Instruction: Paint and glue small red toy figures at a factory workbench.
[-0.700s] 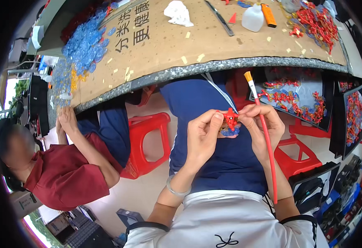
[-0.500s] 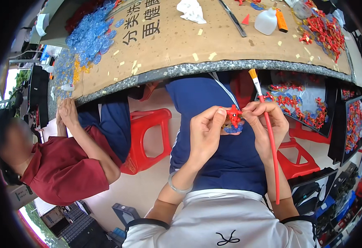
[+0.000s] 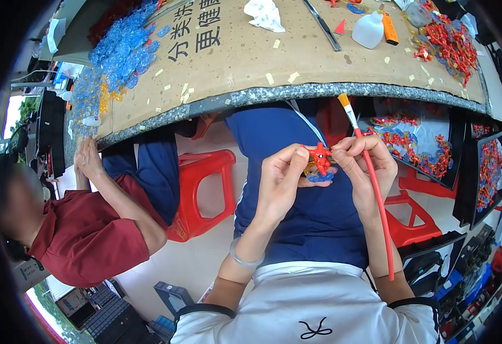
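Over my lap, my left hand (image 3: 283,179) pinches a small red plastic figure (image 3: 319,159) with a clear blue base (image 3: 320,175) and a bit of clear yellow. My right hand (image 3: 370,169) has its thumb and forefinger pressed together against the figure's right side. A paintbrush (image 3: 377,192) with a long red handle lies across that same hand, held between its fingers, its tan bristles pointing up toward the table edge. Whether the right fingertips pinch a part of the figure cannot be made out.
The cardboard-covered table (image 3: 234,63) carries a heap of clear blue pieces (image 3: 122,49), a pile of red figures (image 3: 448,46), a white bottle (image 3: 368,30) and a craft knife (image 3: 322,24). Trays of figures (image 3: 414,143) stand at right. A co-worker (image 3: 90,229) sits at left beside a red stool (image 3: 205,189).
Both hands have shifted slightly left with the figure, which is now turned a little and shows more of its base. The brush has swung slightly, its bristles moving left.
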Demonstrator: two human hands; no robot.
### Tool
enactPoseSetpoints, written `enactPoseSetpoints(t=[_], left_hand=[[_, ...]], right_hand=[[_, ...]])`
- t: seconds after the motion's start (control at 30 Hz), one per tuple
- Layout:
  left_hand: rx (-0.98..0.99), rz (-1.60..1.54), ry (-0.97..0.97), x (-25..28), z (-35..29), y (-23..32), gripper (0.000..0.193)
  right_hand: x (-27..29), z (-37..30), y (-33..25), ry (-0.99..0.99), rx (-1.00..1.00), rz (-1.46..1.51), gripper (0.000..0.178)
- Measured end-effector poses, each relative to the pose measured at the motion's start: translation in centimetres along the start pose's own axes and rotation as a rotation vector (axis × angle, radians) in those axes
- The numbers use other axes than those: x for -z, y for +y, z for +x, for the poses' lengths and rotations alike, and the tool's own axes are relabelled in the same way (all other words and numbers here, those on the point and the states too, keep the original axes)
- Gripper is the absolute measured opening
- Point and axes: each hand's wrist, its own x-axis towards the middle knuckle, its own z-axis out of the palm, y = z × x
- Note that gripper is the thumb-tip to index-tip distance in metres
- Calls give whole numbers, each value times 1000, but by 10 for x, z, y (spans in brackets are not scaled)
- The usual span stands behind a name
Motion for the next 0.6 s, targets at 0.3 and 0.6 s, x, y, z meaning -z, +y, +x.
enactPoseSetpoints(t=[0.3,0.6], left_hand=[[-104,26,31,-12,-6,-1,52],[-167,169,-32,-25,-21,2,55]], right_hand=[[8,-2,2,31,-108,86,14],[33,5,0,-208,-259,165,21]])
